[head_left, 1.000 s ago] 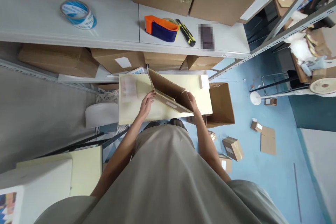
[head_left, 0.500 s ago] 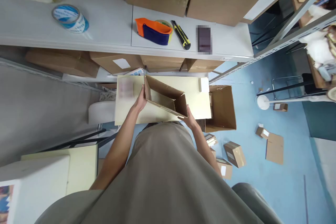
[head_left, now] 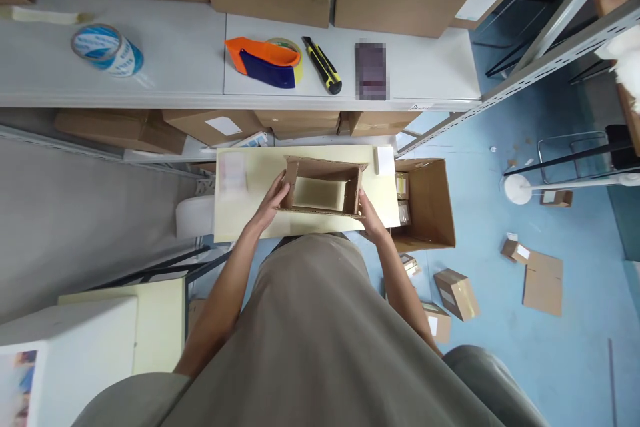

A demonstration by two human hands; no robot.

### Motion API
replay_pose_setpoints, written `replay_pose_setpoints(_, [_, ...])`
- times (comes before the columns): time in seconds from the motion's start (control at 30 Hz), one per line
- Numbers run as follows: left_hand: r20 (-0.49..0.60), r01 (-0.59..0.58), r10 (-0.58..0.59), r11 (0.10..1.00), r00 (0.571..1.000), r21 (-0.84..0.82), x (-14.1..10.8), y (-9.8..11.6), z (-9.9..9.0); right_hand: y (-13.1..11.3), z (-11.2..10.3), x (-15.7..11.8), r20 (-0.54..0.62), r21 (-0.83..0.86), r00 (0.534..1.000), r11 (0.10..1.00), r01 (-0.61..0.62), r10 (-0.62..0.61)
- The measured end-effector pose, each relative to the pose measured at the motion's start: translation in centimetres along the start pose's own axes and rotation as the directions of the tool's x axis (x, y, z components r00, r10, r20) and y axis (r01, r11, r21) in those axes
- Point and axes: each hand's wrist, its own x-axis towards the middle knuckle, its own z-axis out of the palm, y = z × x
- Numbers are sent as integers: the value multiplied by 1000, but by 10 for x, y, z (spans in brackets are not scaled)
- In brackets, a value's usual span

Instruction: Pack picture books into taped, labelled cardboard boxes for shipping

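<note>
A small cardboard box (head_left: 327, 168) is held between my two hands over the pale yellow table (head_left: 231, 217). Its walls stand up as an open frame, and a pale yellow surface shows through the middle. My left hand (head_left: 270, 202) grips the left end, fingers against the outer wall. At the opposite end, my right hand (head_left: 371, 215) closes on the right wall, with some fingers hidden. A small white block (head_left: 385, 161) lies at the table's far right corner.
On the shelf (head_left: 425, 73) sit a blue-and-white tape roll (head_left: 107, 50), an orange-and-blue tape dispenser (head_left: 263, 63), a yellow-black utility knife (head_left: 323, 65) and a blurred dark item (head_left: 371, 72). A large open carton (head_left: 433, 207) holding small boxes stands right of the table. Cartons (head_left: 456, 293) lie on the floor.
The box has turned from a slant to nearly level with the table's edge, and its opening faces me more. Both hands have moved slightly right with it. The view has shifted a little.
</note>
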Motion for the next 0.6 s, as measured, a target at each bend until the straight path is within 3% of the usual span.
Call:
replay_pose_setpoints(0.1, [-110, 16, -5, 995, 994, 99, 0, -11, 2, -5, -13, 8, -49, -247, 992, 964, 102, -118])
replay_pose_setpoints(0.37, [-133, -47, 82, 968, 988, 248, 24, -27, -2, -11, -23, 35, -112, -627, 964, 770, 120, -241])
replay_pose_setpoints(0.43, [-130, -36, 73, 964, 989, 265, 26, -23, -2, -14, -24, 35, -118, -619, 959, 774, 132, -257])
replay_pose_setpoints(0.53, [-126, -44, 77, 967, 989, 250, 16, -8, -5, -21, -31, 26, -110, -480, 952, 854, 202, -287])
replay_pose_setpoints(0.6, [-48, -73, 85, 973, 995, 217, 3, 6, -10, -25, -39, 17, -39, -370, 958, 895, 249, -283])
